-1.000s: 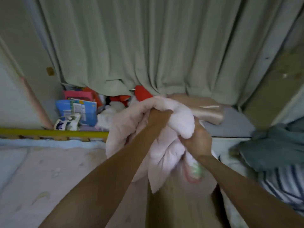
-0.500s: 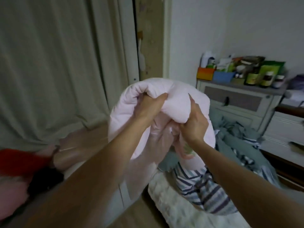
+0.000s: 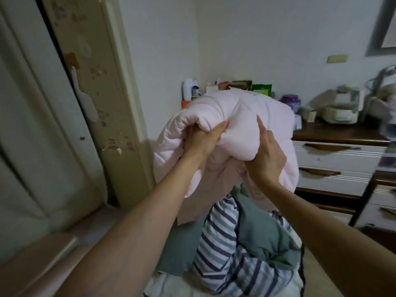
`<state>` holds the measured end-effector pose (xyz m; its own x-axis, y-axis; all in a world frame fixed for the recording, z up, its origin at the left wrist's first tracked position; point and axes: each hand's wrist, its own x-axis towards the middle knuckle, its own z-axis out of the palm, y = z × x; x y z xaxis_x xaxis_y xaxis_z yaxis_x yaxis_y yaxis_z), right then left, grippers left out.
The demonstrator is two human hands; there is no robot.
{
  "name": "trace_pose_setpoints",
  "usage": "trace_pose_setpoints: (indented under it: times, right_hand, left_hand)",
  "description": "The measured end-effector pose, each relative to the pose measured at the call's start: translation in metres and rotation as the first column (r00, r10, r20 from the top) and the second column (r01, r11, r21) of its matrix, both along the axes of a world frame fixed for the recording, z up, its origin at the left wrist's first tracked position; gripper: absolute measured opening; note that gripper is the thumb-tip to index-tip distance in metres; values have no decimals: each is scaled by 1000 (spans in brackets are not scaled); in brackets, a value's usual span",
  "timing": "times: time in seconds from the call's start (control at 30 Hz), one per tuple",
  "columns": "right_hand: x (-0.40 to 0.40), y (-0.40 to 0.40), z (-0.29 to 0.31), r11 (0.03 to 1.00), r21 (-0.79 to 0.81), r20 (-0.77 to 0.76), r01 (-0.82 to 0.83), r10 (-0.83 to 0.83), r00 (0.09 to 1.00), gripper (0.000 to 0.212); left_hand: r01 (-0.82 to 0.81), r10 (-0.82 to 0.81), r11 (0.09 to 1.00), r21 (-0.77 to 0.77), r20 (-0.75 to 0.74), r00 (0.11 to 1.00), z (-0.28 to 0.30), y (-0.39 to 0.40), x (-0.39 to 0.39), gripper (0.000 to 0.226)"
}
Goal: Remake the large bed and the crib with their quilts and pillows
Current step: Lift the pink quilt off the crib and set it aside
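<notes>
View swings right from the curtain and cluttered crib corner seen a second ago to the dresser (image 3: 334, 159) at right of frame, and the pink quilt (image 3: 225, 116) rides along, now bunched up at centre frame above the striped and teal bedding (image 3: 242, 249) at lower centre. Left hand (image 3: 203, 140) has fingers clamped into a fold of the quilt; right hand (image 3: 265, 159) grips it from below with the index finger stretched up along the fabric. Likely the quilt is being carried off the crib toward the large bed, nothing spread yet.
</notes>
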<state>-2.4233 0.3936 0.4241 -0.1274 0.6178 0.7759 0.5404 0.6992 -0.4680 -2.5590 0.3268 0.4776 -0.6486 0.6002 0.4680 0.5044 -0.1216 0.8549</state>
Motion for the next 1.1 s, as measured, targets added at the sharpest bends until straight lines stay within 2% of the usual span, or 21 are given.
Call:
trace_pose_setpoints:
  times: [0.17,0.3,0.33,0.43,0.47,0.53,0.6,0.67,0.7,0.73,0.8,0.83,0.87,0.9,0.93,1.0,1.07,1.1]
  right_hand:
    - [-31,83,-53,993,-4,142,120,-118,983,84]
    - [-72,154,-113,983,-10,267,183,-174,948,87]
    - [-85,178,-131,984,-43,313,175,-153,938,89]
    - [-106,226,-172,981,-166,488,105,-11,873,104]
    - [-112,244,-185,978,-197,548,64,56,835,111]
    - [-122,272,-205,956,-292,644,13,187,742,121]
    - [-133,290,-224,923,-386,687,8,281,670,124]
    - [-146,305,-244,890,-456,689,28,333,643,123]
    - [-150,311,-252,871,-490,684,44,353,638,124]
    - [-154,319,-259,849,-523,682,70,368,632,125]
    - [-162,333,-268,810,-577,680,108,403,612,129]
    - [-165,338,-270,794,-596,678,116,421,602,130]
    - [-168,340,-272,781,-613,674,118,439,595,130]
    - [-172,343,-274,772,-625,670,118,453,588,129]
    - [-175,344,-277,767,-630,674,123,460,578,128]
    - [-178,345,-284,753,-641,694,148,486,531,129]
    - [-177,345,-298,741,-650,716,170,522,463,127]
    - [-177,345,-305,734,-655,724,182,539,431,125]
  left_hand:
    - [107,-91,986,-127,120,989,-56,85,-40,84]
    - [134,-76,961,-242,234,969,-111,149,-79,48]
    - [126,-50,951,-283,260,964,-129,174,-91,49]
    - [93,34,882,-461,259,965,-172,227,-116,88]
    - [76,68,860,-505,260,963,-185,242,-122,92]
    - [-44,222,839,-543,268,938,-211,262,-126,87]
    - [-246,461,781,-574,264,847,-229,269,-118,100]
    - [-446,593,750,-489,198,780,-245,270,-107,98]
    - [-546,608,751,-372,67,791,-251,270,-106,87]
    - [-600,594,768,-225,-99,798,-252,271,-109,76]
    - [-545,496,839,-14,-392,775,-250,278,-126,71]
    - [-500,429,866,0,-512,744,-247,284,-137,74]
    - [-463,332,884,-62,-614,716,-248,294,-150,80]
    - [-444,195,873,-203,-689,698,-250,304,-164,84]
    - [-425,29,819,-386,-711,703,-256,312,-174,87]
    - [-319,-223,641,-698,-567,793,-276,319,-185,93]
    - [-186,-287,500,-846,-364,886,-305,319,-192,99]
    - [-147,-300,455,-878,-307,903,-318,318,-193,100]
